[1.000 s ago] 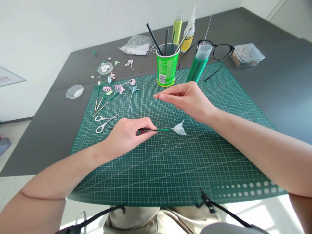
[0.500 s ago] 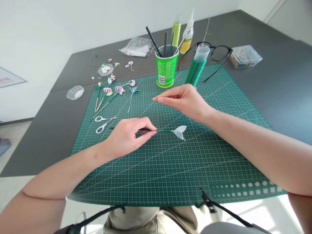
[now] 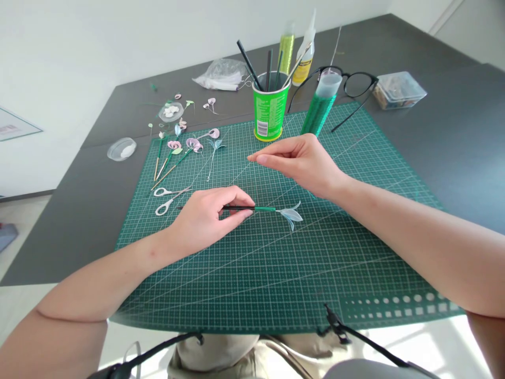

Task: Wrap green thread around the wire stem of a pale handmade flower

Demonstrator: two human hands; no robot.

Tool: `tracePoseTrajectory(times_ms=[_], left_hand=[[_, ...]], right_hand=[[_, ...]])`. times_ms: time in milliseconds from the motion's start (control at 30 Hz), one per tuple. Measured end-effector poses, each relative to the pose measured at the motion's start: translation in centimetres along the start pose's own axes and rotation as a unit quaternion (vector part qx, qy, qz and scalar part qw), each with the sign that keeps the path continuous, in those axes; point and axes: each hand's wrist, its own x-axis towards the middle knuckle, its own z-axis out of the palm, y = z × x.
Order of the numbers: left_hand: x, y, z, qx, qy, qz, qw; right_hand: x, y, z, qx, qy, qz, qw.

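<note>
Over the middle of the cutting mat (image 3: 244,273), my left hand (image 3: 209,216) pinches a thin dark stick between thumb and fingers. Green wrapping covers the stick's right end, and a pale blue flower (image 3: 290,213) with several translucent petals sticks out from it. Higher and to the right, my right hand (image 3: 303,160) is closed in a pinch with its fingertips pointing left. What lies between those fingertips is too fine to make out. Just behind this hand leans a spool of green thread (image 3: 319,108).
White scissors (image 3: 168,200) lie left of my left hand. Several finished flowers on sticks (image 3: 173,152) and a loose blue flower (image 3: 215,146) lie beyond. A green cup (image 3: 270,113) holds sticks; a glue bottle (image 3: 303,63), glasses (image 3: 357,84) and a plastic box (image 3: 400,90) stand behind.
The flower has turned about the stick's axis, so its petals now show edge-on and more spread. Both hands keep nearly the same place, the left slightly higher.
</note>
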Motion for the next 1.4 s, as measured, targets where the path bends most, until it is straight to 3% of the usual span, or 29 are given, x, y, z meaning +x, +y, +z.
tracePoseTrajectory(times_ms=[200,467,767,1133,1400], left_hand=[[0.2,-0.16,0.15,0.001,-0.012,-0.025,1.0],[0.08,-0.59,0.5,-0.033,-0.057,-0.035,0.997],[0.0,-0.57,0.64,0.0,-0.033,-0.038,0.999],[-0.13,-0.04,0.49,-0.035,-0.04,-0.074,0.996],[0.01,-0.45,0.62,0.043,-0.041,-0.013,0.998]], right_hand=[[-0.02,0.04,0.07,0.006,0.004,-0.032,0.999],[0.19,0.32,-0.05,-0.036,-0.013,-0.017,0.999],[0.2,0.4,-0.08,-0.049,-0.019,0.007,0.999],[0.24,0.41,-0.15,-0.053,-0.02,0.012,0.998],[0.23,0.72,-0.03,-0.045,-0.029,0.018,0.998]])
